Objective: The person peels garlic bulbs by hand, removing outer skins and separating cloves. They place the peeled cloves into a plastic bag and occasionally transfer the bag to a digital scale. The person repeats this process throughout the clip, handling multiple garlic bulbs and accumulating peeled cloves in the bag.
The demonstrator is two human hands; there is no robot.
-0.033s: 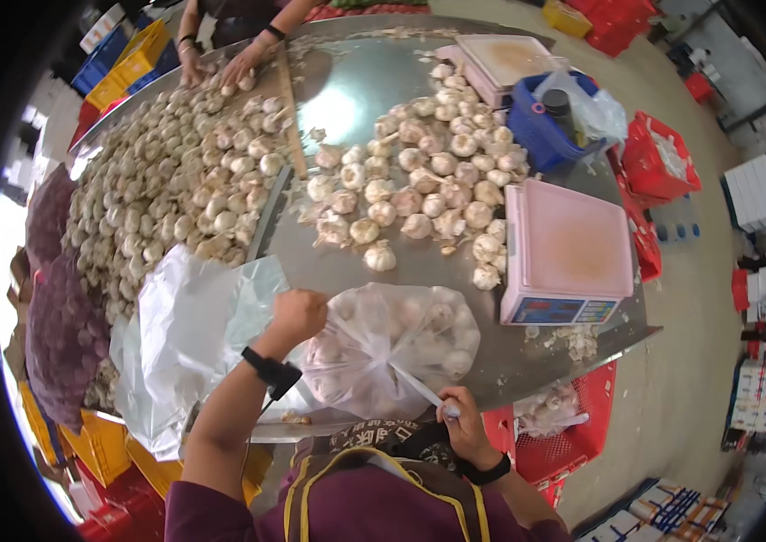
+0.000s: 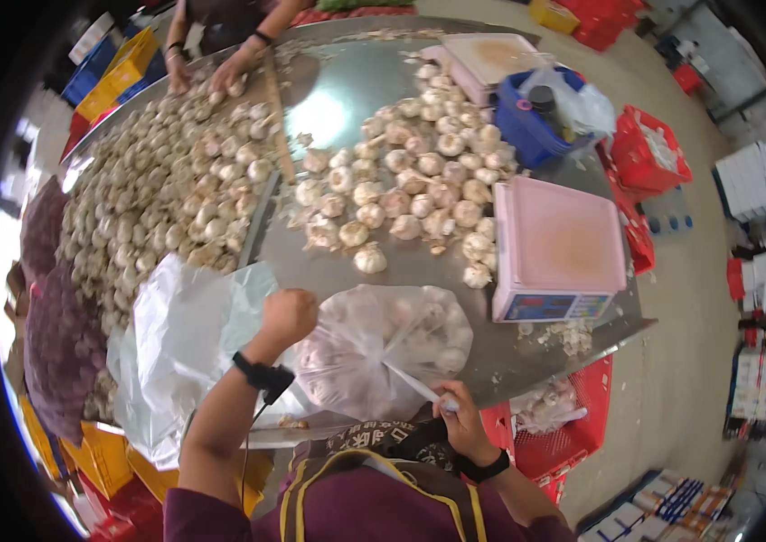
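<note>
A clear plastic bag [image 2: 392, 330] full of garlic bulbs lies on the metal table in front of me, its neck gathered into a twist. My right hand [image 2: 464, 420] is closed around the twisted end, pulling it taut toward the near right. At the bag's upper left, my left hand [image 2: 290, 314] is curled into a fist; what it holds, if anything, is hidden. Beyond the bag, loose garlic bulbs [image 2: 410, 181] are spread over the table. A stack of empty plastic bags [image 2: 170, 334] lies beside my left forearm.
A pink scale [image 2: 559, 239] stands right of the bag, with a blue basket [image 2: 536, 122] behind it. A wooden strip [image 2: 277, 117] borders a large garlic heap [image 2: 157, 190] on the left, where another person's hands [image 2: 236, 68] work. A red crate [image 2: 568, 434] sits below the table's near right edge.
The whole view shifts slightly, so the table and its things appear a little farther left. Both hands keep their places at the bag.
</note>
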